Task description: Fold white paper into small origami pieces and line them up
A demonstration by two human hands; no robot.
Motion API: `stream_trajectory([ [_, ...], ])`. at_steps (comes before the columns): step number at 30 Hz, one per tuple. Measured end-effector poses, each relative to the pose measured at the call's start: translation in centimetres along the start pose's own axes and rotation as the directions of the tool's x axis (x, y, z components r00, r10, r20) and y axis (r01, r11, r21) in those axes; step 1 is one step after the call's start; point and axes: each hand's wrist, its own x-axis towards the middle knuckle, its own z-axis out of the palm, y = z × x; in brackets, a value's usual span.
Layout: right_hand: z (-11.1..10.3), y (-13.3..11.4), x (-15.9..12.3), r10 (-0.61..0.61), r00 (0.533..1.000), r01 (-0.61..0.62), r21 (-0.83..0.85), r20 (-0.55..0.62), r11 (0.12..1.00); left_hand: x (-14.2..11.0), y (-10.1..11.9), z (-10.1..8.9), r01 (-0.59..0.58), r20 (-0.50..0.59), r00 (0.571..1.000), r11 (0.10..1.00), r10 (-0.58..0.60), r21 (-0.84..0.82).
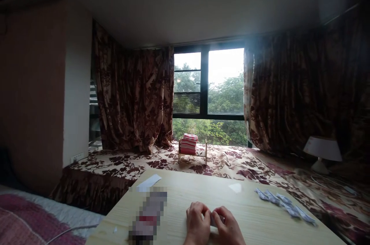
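Observation:
My left hand (198, 222) and my right hand (226, 223) meet over the near part of the wooden table (179, 198). The fingers of both are curled and closed, thumbs and forefingers close together. Between them shows a bit of a small pale piece of paper (214, 221), mostly hidden by the fingers. To the right, several folded white papers (285, 203) lie in a loose row. A flat white paper (235, 187) lies beyond my hands, and a white strip (149, 182) rests at the far left of the tabletop.
A pixelated, blurred-out long object (148, 214) lies on the table left of my hands. Beyond the table, a small wooden rack (206, 152) holds folded pink striped cloths (189, 144) on the flowered window ledge. A white lamp (322, 149) stands at right; a bed (37, 218) is at left.

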Motion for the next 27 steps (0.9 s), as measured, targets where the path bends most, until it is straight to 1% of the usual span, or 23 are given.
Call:
stream_trajectory([
  [6, -0.2, 0.4, 0.1, 0.016, 0.994, -0.019, -0.03, -0.104, 0.999, 0.2, -0.2, 0.1, 0.004, -0.064, 0.998, 1.0, -0.003, 0.024],
  [11, -0.9, 0.8, 0.2, 0.038, 0.978, -0.052, -0.064, -0.203, 0.997, 0.5, -0.3, 0.0, 0.012, -0.103, 0.995, 0.999, -0.008, 0.045],
  [13, -0.8, 0.8, 0.1, 0.004, 0.987, -0.017, -0.083, -0.162, 0.996, 0.5, -0.3, 0.0, -0.018, -0.085, 0.996, 0.999, 0.022, 0.051],
  [16, -0.4, 0.9, 0.0, -0.045, 0.999, 0.043, -0.115, -0.019, 0.992, 0.5, -0.3, 0.1, -0.052, -0.049, 0.997, 0.997, 0.055, 0.055],
  [18, -0.1, 0.9, 0.0, -0.045, 0.997, 0.053, -0.135, 0.061, 0.989, 0.5, -0.2, 0.2, -0.062, -0.033, 0.997, 0.996, 0.063, 0.057],
  [20, 0.0, 0.9, 0.0, -0.03, 0.993, 0.047, -0.155, 0.111, 0.987, 0.5, -0.2, 0.4, -0.076, -0.009, 0.997, 0.995, 0.076, 0.058],
  [24, -0.5, 1.3, 0.1, 0.022, 0.991, 0.002, -0.187, 0.129, 0.982, 0.6, -0.7, 0.7, -0.085, 0.036, 0.996, 0.995, 0.083, 0.06],
  [27, -1.1, 1.6, 0.2, 0.074, 0.993, -0.054, -0.207, 0.092, 0.977, 1.3, -1.7, 0.1, -0.043, 0.02, 0.999, 0.998, 0.042, 0.056],
])
